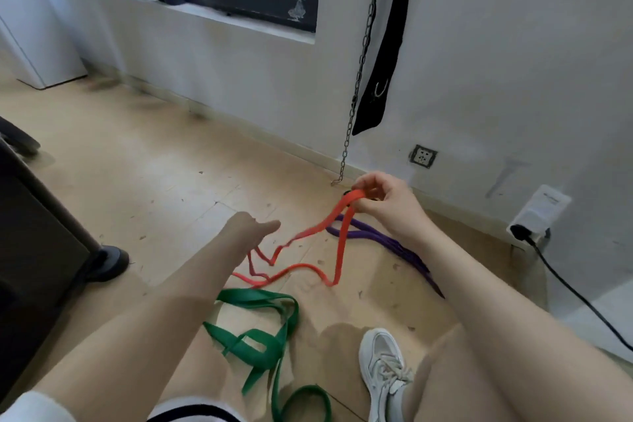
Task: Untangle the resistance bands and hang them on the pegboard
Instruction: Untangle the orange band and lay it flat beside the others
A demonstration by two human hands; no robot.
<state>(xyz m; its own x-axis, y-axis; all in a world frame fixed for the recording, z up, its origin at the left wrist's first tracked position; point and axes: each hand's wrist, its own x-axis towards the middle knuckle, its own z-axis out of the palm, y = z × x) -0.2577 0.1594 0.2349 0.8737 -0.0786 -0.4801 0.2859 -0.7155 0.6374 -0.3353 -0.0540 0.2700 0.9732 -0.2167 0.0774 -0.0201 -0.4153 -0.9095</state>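
A red band (339, 247) trails in loops across the wooden floor, and my right hand (383, 202) grips its raised end near the wall. My left hand (253, 229) reaches out over the lower red loops; its fingers are hidden behind the wrist, so whether it holds the band is unclear. A purple band (383, 241) lies on the floor under my right forearm. A green band (270, 336) lies twisted on the floor close to me. No pegboard shows in the view.
A metal chain (359, 79) and a black strap (383, 55) hang on the white wall. A wall socket (423, 156), a plugged-in white device (537, 212) with a black cable, my white shoe (383, 370) and a dark furniture leg (106, 260) are nearby.
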